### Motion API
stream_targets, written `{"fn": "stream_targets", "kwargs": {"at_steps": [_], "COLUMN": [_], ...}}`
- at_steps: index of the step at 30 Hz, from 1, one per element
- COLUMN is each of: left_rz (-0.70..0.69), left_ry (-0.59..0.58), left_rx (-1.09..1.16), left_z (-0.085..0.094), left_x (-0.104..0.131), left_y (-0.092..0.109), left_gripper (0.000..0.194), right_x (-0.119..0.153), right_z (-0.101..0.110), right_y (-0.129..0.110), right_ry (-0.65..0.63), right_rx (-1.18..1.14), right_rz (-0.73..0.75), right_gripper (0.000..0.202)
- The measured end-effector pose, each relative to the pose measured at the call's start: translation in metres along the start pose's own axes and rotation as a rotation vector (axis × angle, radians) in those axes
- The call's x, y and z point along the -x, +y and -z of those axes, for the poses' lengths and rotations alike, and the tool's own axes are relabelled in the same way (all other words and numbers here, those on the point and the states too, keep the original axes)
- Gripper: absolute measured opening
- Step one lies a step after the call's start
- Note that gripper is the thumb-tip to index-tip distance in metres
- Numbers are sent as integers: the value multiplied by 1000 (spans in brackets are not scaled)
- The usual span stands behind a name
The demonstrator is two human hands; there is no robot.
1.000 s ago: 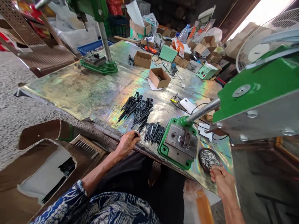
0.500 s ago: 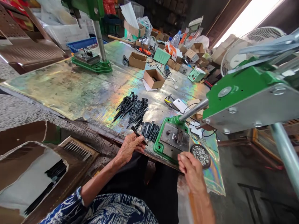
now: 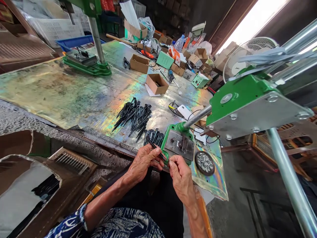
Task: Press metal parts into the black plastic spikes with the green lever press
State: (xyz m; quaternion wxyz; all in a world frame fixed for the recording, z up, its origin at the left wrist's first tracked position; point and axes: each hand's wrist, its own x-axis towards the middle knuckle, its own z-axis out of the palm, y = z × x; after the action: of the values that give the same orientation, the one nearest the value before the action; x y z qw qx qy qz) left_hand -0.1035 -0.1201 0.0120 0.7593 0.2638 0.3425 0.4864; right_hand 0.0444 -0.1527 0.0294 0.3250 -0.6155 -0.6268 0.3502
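Observation:
My left hand (image 3: 142, 163) pinches a slim black spike (image 3: 155, 147) at the table's front edge, just left of the green press's base (image 3: 164, 141). Close to the spike's lower end is my right hand (image 3: 182, 178), thumb and fingers pressed together. Whatever sits between those fingertips is too small to make out. Behind my left hand lies a small row of similar black spikes (image 3: 155, 136), with a larger loose heap of black spikes (image 3: 133, 115) farther back. A round dark dish (image 3: 204, 162) holding small shiny metal pieces stands right of the press.
The press's green head (image 3: 230, 96) overhangs on the right. A second green press (image 3: 86, 64) stands at the back left. An open cardboard box (image 3: 157, 84) sits mid-table, with clutter behind it. At lower left, a carton (image 3: 15, 195) contains black pieces.
My right hand has moved left from beside the dish to the spike's end. My left hand has brought the spike rightward, nearer the press. The whole view has shifted slightly.

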Motion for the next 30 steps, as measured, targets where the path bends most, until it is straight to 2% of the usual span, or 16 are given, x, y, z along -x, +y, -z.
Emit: {"fn": "stream_targets", "kwargs": {"at_steps": [6,13,18,21,25,30], "left_rz": [-29,-73,-38,2,34,82], "left_ry": [5,-23,-10,16,75,78], "left_rx": [-30,-78,-62,-22,77,186], "left_z": [-2,-3,-3,-4,-3,-2], "left_x": [0,0,1,1,0,-3], "left_y": [-2,-7,-15,-19,-20,-19], "left_gripper": [29,28,30,32,34,37], "right_x": [0,0,-1,-1,1,4], "right_z": [0,0,-2,-5,-8,-12], "right_y": [1,4,7,8,7,10], "right_ry": [-26,-62,-55,-3,52,27], "right_rx": [142,140,-114,-299,-374,-538], "right_rz": [80,105,-69,-172,-165,-169], "right_gripper": [16,13,21,26,24,18]}}
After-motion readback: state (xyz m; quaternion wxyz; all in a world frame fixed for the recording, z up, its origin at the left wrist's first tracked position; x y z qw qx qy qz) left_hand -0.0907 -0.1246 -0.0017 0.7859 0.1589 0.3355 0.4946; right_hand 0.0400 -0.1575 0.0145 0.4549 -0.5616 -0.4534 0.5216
